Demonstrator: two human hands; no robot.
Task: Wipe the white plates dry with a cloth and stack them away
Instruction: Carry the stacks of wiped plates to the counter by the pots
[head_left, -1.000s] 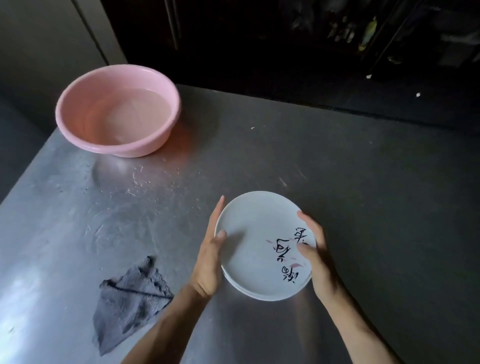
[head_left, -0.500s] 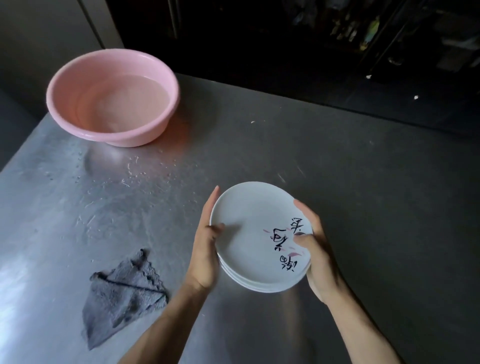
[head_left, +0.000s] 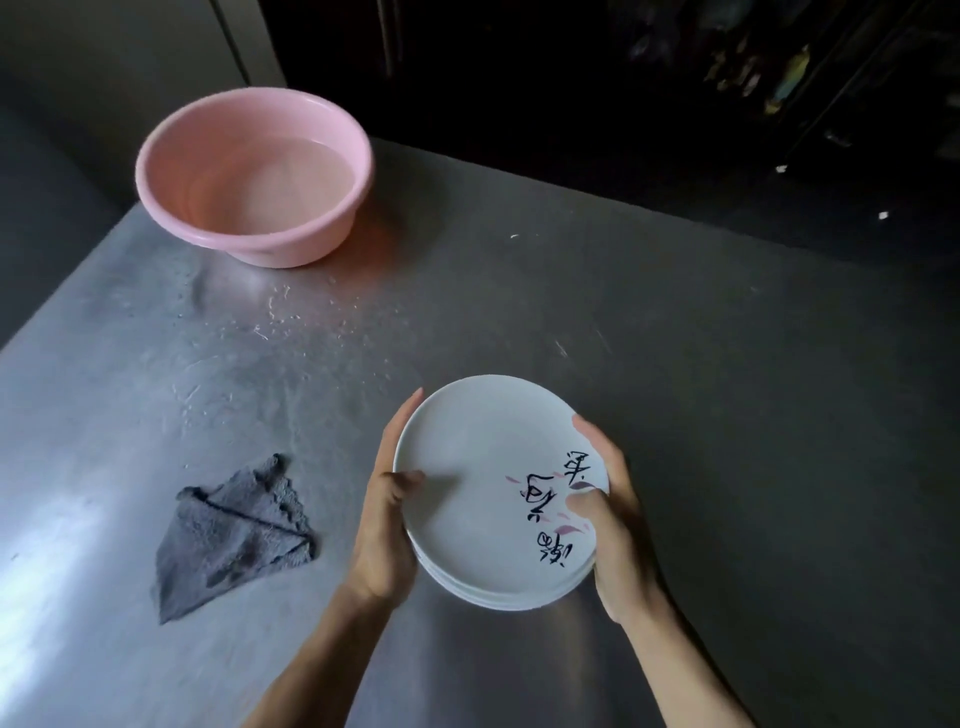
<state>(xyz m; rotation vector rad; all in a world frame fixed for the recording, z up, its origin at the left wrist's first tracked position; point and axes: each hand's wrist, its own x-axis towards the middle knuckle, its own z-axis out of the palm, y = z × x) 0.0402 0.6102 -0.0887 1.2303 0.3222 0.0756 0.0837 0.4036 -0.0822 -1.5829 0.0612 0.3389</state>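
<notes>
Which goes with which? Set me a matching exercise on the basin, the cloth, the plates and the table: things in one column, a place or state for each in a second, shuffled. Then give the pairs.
Things
1. pink basin
2. grey cloth
3. stack of white plates
4. steel table

Places and states
A. gripped at its rim by the left hand and the right hand
B. lies crumpled, untouched, left of the hands
C. stands at the far left, with water in it
D. speckled with droplets in front of the basin

Pairs: 1-C, 2-B, 3-A, 4-D
</notes>
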